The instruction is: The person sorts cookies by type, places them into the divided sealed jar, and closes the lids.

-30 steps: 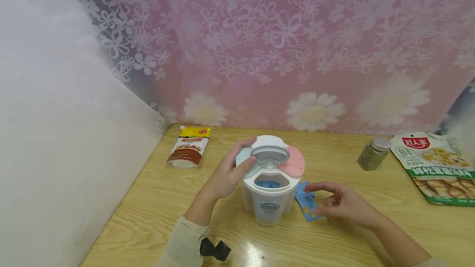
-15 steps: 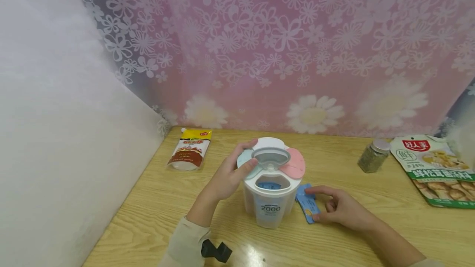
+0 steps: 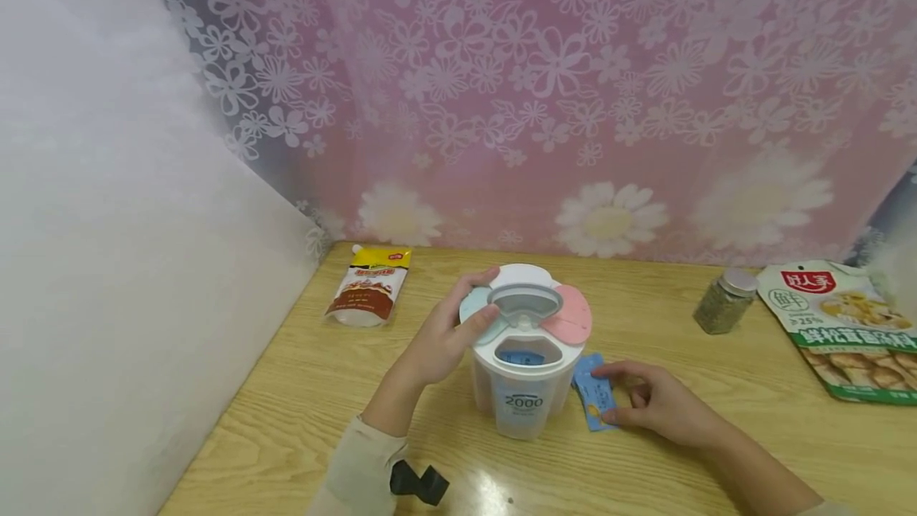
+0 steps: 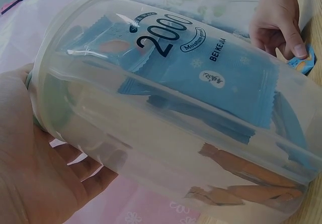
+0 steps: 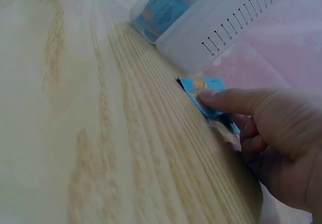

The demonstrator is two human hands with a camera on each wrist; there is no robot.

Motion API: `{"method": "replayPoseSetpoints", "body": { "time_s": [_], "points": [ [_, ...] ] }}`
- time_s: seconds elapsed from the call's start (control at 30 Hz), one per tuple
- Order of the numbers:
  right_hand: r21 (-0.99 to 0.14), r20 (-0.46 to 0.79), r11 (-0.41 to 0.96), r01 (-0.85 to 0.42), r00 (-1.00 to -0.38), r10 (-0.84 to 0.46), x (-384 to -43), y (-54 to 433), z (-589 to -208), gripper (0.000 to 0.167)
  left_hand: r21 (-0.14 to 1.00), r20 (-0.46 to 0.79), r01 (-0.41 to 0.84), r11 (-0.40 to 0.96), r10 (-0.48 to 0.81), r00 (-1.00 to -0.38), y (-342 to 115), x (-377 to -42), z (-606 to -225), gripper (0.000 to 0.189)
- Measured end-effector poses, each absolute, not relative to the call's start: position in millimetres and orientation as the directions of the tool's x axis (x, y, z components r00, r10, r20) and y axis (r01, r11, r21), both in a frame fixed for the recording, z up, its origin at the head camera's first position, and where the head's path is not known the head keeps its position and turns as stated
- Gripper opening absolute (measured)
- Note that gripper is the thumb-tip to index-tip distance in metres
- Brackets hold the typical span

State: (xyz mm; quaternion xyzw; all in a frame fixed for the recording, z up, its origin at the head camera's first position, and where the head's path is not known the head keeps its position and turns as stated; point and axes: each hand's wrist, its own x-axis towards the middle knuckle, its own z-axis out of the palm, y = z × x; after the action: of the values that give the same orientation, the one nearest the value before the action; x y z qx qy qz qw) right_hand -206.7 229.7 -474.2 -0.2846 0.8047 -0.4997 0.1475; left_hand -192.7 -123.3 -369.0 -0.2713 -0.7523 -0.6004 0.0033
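Observation:
A clear divided storage container (image 3: pixel 519 412) with a white, pink and pale-blue lid stands on the table, its front flap raised. Blue sachets (image 4: pixel 226 78) fill the front compartment, and brown sachets (image 4: pixel 251 168) lie in another. My left hand (image 3: pixel 440 341) grips the lid's left side, thumb on top near the raised flap. To the right of the container, my right hand (image 3: pixel 666 404) pinches a blue sachet (image 3: pixel 596 400) between thumb and index finger, low over the tabletop. In the right wrist view the thumb presses on the blue sachet's (image 5: pixel 201 85) printed face.
A yellow, white and brown pouch (image 3: pixel 368 287) lies at the back left. Toward the right are a glass jar of dried herbs (image 3: pixel 725 302) and a large green-and-white food bag (image 3: pixel 841 329). A floral curtain (image 3: pixel 537 102) hangs behind the wooden table (image 3: pixel 286 396).
The right thumb and index finger have shifted slightly on the blue sachet, which has turned a little. The left hand keeps its hold on the container, which stays in place.

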Motion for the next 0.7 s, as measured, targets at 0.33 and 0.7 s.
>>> {"method": "replayPoseSetpoints", "body": {
  "time_s": [0.33, 0.7],
  "points": [
    [-0.920, -0.011, 0.343, -0.189, -0.863, -0.506, -203, 232, -469, 0.039, 0.903, 0.333, 0.411, 0.124, 0.402, -0.853, -123, -193, -369, 0.050],
    [-0.926, 0.048, 0.311, -0.216, -0.882, -0.469, -196, 231, -443, 0.030, 0.896, 0.343, 0.424, 0.134, 0.399, -0.850, -124, -194, -369, 0.051]
  ]
}}
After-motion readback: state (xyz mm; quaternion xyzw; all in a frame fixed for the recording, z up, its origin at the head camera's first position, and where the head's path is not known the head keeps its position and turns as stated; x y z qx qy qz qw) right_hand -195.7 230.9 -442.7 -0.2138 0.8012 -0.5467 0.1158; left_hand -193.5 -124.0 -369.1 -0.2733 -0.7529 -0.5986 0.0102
